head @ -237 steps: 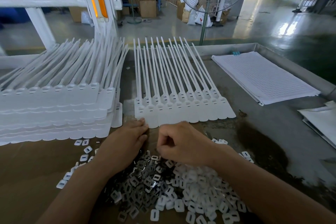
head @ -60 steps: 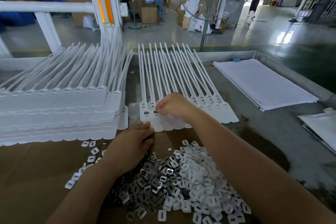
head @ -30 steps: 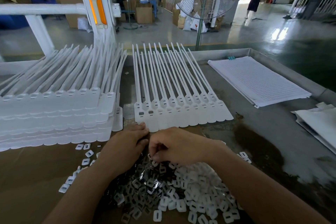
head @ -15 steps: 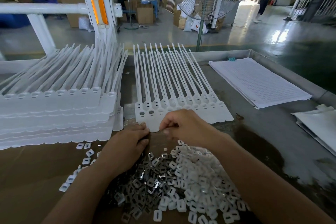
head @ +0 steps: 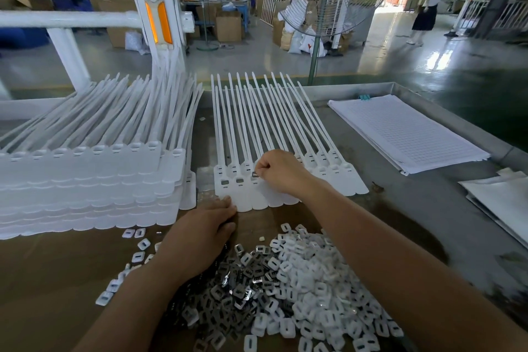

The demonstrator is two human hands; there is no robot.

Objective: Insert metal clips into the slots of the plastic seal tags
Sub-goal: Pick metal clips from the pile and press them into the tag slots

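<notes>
- While the right hand point(head: 281, 173) pinches a small silver metal clip point(head: 255, 175) between thumb and curled fingers at the third slot from the left in the flat white strip of plastic seal tags point(head: 340, 180), a tilted clip could jam on the slot's edge instead of seating
- Because the fingertips hide most of the clip, its facing cannot be told; put in reversed, it would probably not lock
- With the left hand point(head: 200, 234) lying flat and relaxed, holding nothing, fingertips touching the strip's near left edge, a lapse in that pressure may let the strip slide far across the grey metal table point(head: 414, 208) under the push
- Near the person, the heap of dark and silver metal clips point(head: 228, 291) touches the heap of small white plastic squares point(head: 320, 288) on its right, so a blind grab could bring the wrong piece
- Just left of the strip, the tall stack of white tags point(head: 85, 180) could be nudged by the left forearm
</notes>
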